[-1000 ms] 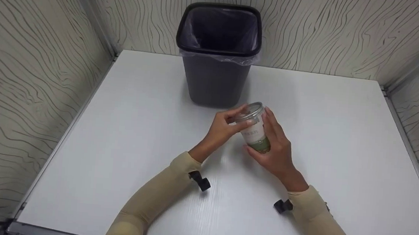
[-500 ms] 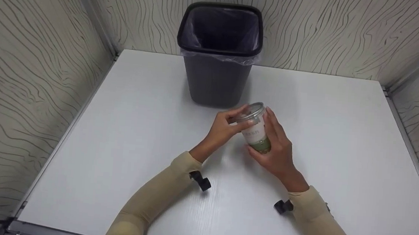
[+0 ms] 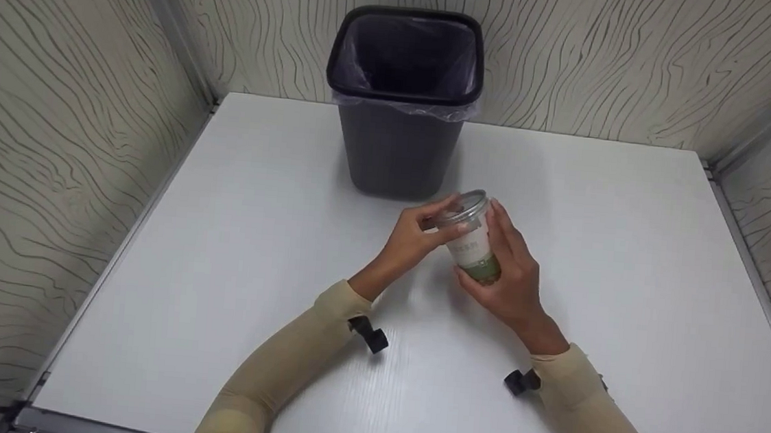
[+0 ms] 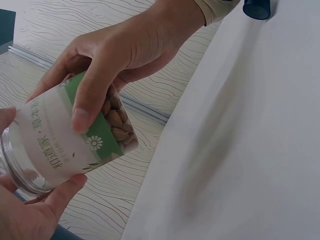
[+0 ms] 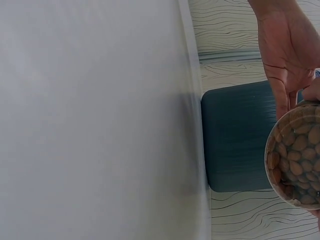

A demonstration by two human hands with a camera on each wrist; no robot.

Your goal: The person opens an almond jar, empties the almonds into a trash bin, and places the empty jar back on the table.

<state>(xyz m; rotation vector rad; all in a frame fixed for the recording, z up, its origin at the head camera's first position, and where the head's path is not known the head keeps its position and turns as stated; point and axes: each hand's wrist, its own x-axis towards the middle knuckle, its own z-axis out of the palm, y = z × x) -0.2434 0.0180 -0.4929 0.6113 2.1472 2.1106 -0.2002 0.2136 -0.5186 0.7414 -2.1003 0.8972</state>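
Observation:
Held up over the table is a clear jar [image 3: 471, 247] of almonds, with a white and green label and a see-through top rim [image 3: 463, 210] that tilts toward the left. My right hand [image 3: 514, 285] grips the jar's body near its base, thumb across the label in the left wrist view. Around the top end, my left hand [image 3: 413, 238] has its thumb on the near side and fingers on the far side. The almonds [image 4: 116, 120] show through the lower part of the jar. In the right wrist view its round base [image 5: 300, 160] faces the camera.
A dark bin [image 3: 397, 150] with a clear plastic liner stands on the white table [image 3: 279, 167], just beyond the hands. Wood-patterned panels [image 3: 577, 59] enclose the back and sides. A small black wrist mount [image 3: 369, 334] juts from the left sleeve; another [image 3: 520, 382] from the right.
Almost nothing differs. Both hands stay on the jar, which has shifted very slightly to the right in the head view.

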